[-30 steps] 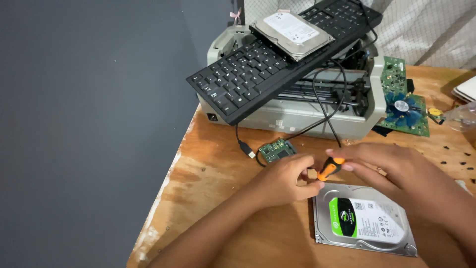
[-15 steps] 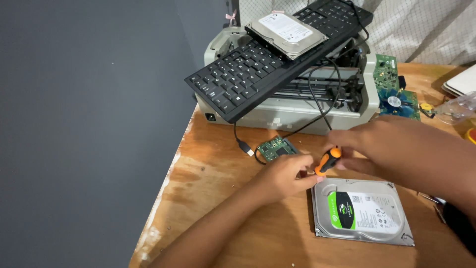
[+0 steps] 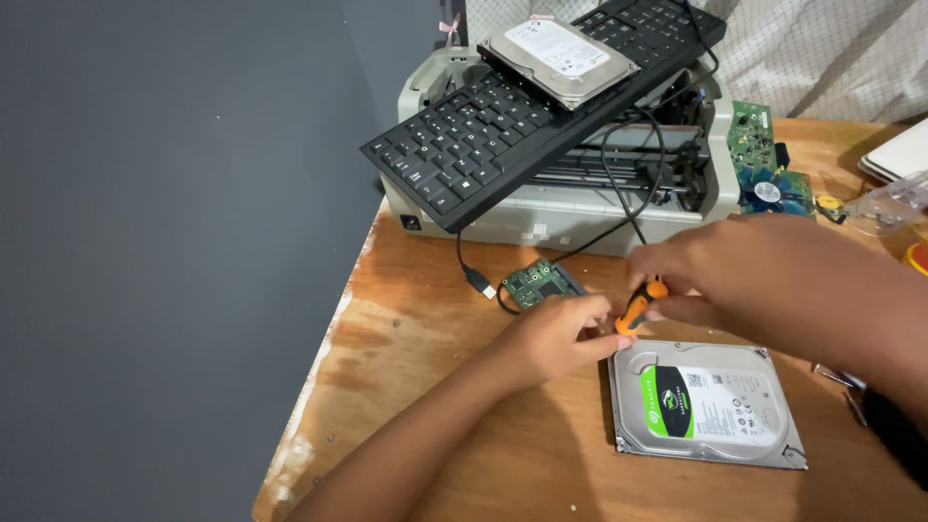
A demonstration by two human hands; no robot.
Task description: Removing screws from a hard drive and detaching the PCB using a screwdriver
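My right hand (image 3: pixel 754 271) grips a small orange-handled screwdriver (image 3: pixel 636 309) just above the top left corner of a silver hard drive (image 3: pixel 706 404) with a green and white label, which lies flat on the wooden table (image 3: pixel 425 319). My left hand (image 3: pixel 553 336) rests beside the drive's left edge, its fingertips meeting the screwdriver's lower end. What the tip touches is hidden by my fingers. A small green circuit board (image 3: pixel 541 282) lies just behind my left hand.
A grey printer (image 3: pixel 580 208) stands at the back with a black keyboard (image 3: pixel 522 116) tilted across it and a second hard drive (image 3: pixel 559 58) on top. A black cable (image 3: pixel 628 184) hangs down to the table. A green board with a blue fan (image 3: pixel 768 179) sits at the right.
My hands and the screwdriver have stayed at the drive's top left corner, with my right hand moving further in over the handle. The view has shifted slightly.
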